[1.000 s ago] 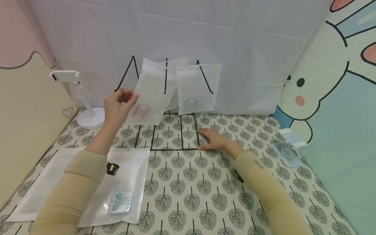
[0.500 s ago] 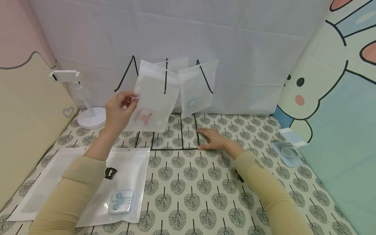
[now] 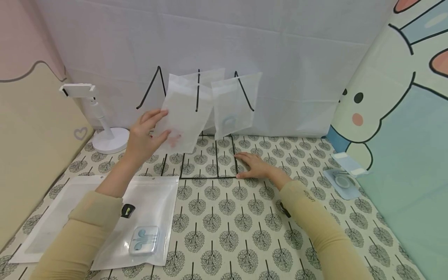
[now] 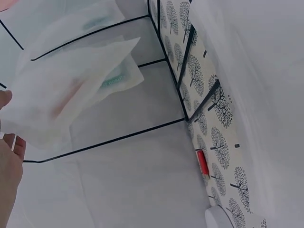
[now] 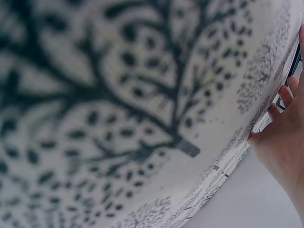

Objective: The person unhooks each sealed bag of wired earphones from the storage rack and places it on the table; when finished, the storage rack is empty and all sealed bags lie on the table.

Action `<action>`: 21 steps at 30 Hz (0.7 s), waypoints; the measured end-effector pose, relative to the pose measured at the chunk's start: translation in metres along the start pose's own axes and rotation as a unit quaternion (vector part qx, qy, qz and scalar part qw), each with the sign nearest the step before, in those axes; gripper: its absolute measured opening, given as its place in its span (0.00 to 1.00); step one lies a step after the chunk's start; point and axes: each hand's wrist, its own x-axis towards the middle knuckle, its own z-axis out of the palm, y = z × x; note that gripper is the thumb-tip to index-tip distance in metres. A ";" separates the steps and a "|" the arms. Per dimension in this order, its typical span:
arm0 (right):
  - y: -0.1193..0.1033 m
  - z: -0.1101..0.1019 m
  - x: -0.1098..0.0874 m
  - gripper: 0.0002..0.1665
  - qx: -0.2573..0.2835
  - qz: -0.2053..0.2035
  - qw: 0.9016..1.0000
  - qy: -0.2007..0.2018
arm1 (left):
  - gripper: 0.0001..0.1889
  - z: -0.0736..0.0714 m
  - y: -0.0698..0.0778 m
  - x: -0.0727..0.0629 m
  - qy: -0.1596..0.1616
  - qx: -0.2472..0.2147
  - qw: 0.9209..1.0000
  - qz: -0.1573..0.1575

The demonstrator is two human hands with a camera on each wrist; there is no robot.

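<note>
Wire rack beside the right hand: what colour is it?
The wire rack is black; it shows best in the head view.

- Patterned bench (image 3: 224, 237) lies free between the sleeves (image 3: 315, 217).
- Left wire hook (image 3: 147, 88) runs bare.
- Translucent pouches (image 3: 189, 111) crowd the space right of it.
- White phone stand (image 3: 103, 120) blocks the back left corner.

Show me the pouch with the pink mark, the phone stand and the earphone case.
Pouch with the pink mark (image 3: 186, 109), head view: pale front, above the mark.
Phone stand (image 3: 105, 126), head view: its upright.
Earphone case (image 3: 144, 240), head view: middle of its face.
</note>
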 end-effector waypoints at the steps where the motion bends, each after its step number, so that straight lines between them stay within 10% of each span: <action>1: 0.000 0.000 0.000 0.53 0.000 0.001 1.000 0.000 | 0.31 -0.001 0.000 -0.001 -0.013 0.001 1.000 -0.001; 10: 0.000 0.000 0.000 0.53 0.000 -0.003 1.000 0.000 | 0.49 -0.005 -0.004 -0.009 -0.109 0.017 0.994 -0.016; 21: 0.000 0.000 0.000 0.54 0.000 0.002 1.000 -0.006 | 0.51 -0.002 -0.008 -0.013 -0.095 0.032 0.994 0.032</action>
